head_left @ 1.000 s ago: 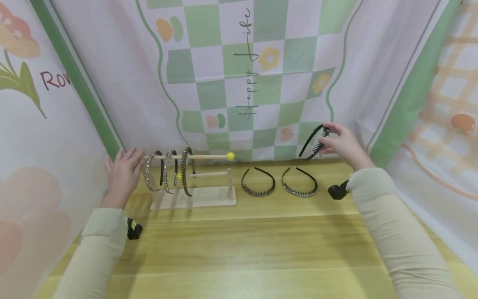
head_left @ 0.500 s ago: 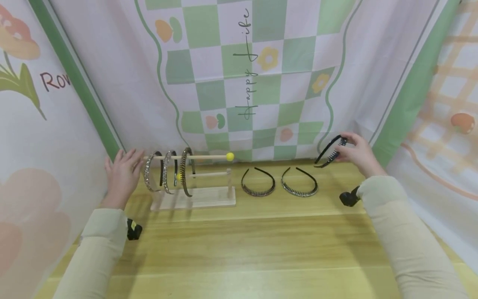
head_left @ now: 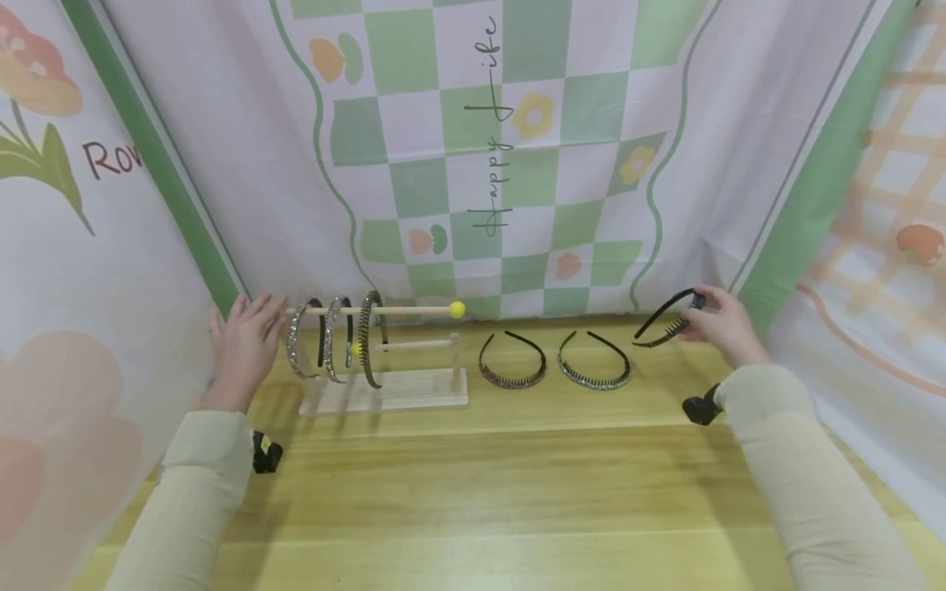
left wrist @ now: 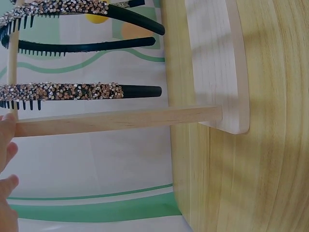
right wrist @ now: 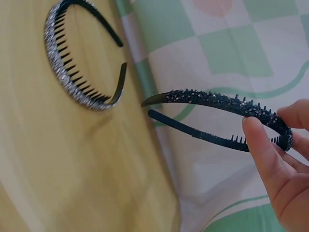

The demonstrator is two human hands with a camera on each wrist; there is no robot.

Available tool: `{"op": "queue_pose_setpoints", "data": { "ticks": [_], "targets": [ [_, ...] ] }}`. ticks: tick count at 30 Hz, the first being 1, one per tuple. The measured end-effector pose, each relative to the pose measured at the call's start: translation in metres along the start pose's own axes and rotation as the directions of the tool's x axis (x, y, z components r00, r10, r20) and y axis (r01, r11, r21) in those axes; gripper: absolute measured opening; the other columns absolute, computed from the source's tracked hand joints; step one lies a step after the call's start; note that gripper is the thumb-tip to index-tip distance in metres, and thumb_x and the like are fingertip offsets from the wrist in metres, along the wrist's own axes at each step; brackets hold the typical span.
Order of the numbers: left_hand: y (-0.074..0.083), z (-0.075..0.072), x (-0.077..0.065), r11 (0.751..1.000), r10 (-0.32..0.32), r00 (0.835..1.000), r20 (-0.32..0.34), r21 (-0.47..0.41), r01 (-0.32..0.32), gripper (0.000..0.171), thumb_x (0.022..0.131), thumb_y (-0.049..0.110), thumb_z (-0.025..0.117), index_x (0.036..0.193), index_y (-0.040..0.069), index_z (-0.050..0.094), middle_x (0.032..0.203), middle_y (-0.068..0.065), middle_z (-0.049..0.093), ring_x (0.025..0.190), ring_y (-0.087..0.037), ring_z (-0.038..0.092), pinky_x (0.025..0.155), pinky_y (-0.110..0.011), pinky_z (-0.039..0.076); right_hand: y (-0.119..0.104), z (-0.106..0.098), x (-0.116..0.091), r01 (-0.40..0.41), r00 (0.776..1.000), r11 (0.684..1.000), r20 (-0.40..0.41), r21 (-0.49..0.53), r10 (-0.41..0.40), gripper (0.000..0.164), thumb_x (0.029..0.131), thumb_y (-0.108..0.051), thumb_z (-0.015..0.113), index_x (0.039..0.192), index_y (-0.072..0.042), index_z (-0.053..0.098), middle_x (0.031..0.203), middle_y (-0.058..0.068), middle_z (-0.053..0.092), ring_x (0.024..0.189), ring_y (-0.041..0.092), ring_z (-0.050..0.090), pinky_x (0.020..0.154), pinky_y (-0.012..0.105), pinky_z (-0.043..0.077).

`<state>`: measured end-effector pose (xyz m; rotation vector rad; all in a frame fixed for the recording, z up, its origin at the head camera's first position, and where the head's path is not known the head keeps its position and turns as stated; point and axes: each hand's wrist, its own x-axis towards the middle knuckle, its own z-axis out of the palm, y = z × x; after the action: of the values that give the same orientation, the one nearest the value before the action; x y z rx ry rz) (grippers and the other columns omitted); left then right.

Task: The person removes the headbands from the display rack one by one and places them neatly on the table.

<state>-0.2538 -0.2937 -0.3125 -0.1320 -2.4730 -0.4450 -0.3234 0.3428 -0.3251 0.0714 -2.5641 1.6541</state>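
Between thumb and fingers, my right hand (head_left: 720, 324) pinches a black headband (right wrist: 217, 104) covered in dark glittery stones, teeth along its inside. It is held tilted above the table's right rear, its two ends pointing left. My left hand (head_left: 247, 341) lies with extended fingers at the left end of the wooden headband stand (head_left: 384, 392); in the left wrist view, fingertips (left wrist: 7, 128) touch the top of its upright post. Several sparkly headbands (head_left: 364, 345) hang from the stand's upper rod. Two more lie on the table: a brownish toothed headband (head_left: 512, 382) and a silver headband (right wrist: 60, 67).
A shorter lower rod (head_left: 414, 345) also belongs to the stand, and a yellow ball (head_left: 456, 309) caps the upper rod. Behind the wooden table (head_left: 458, 492) hangs a green checkered curtain (head_left: 473, 180). Printed fabric walls (head_left: 89, 271) close in both sides.
My right hand has moved right and downward with the black headband, bringing it nearer the table beside the silver one. The left hand has stayed at the stand.
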Motion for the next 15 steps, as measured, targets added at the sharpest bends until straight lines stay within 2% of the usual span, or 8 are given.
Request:
{"op": "queue_pose_setpoints", "data": {
  "ticks": [7, 11, 15],
  "targets": [
    [0.001, 0.0, 0.0, 1.0, 0.002, 1.0, -0.001, -0.006, -0.002, 0.037, 0.093, 0.014, 0.054, 0.129, 0.007, 0.051, 0.136, -0.02, 0.041, 0.131, -0.044, 0.021, 0.103, -0.056, -0.01, 0.021, -0.002, -0.005, -0.017, 0.999, 0.999, -0.035, 0.027, 0.018, 0.06, 0.094, -0.004, 0.044, 0.143, 0.003, 0.011, 0.132, 0.039, 0.027, 0.068, 0.007, 0.061, 0.072, 0.027, 0.053],
    [0.001, -0.001, 0.0, 1.0, 0.002, 1.0, -0.001, -0.009, -0.002, 0.037, 0.093, 0.014, 0.054, 0.129, 0.007, 0.05, 0.136, -0.02, 0.042, 0.131, -0.045, 0.021, 0.103, -0.056, -0.011, 0.037, -0.001, -0.008, -0.043, 0.996, 0.998, -0.07, 0.043, 0.046, 0.054, 0.094, -0.003, 0.041, 0.141, 0.007, 0.017, 0.131, 0.036, 0.029, 0.068, 0.006, 0.06, 0.072, 0.026, 0.053],
    [0.001, 0.0, 0.0, 1.0, 0.0, 1.0, 0.005, 0.001, 0.0, 0.038, 0.093, 0.015, 0.054, 0.13, 0.008, 0.05, 0.136, -0.019, 0.042, 0.131, -0.045, 0.021, 0.103, -0.055, -0.011, 0.052, -0.002, -0.012, -0.059, 0.994, 0.998, -0.088, 0.013, 0.06, 0.051, 0.095, -0.003, 0.04, 0.14, 0.008, 0.019, 0.129, 0.036, 0.031, 0.067, 0.005, 0.06, 0.072, 0.027, 0.053]
  ]
}}
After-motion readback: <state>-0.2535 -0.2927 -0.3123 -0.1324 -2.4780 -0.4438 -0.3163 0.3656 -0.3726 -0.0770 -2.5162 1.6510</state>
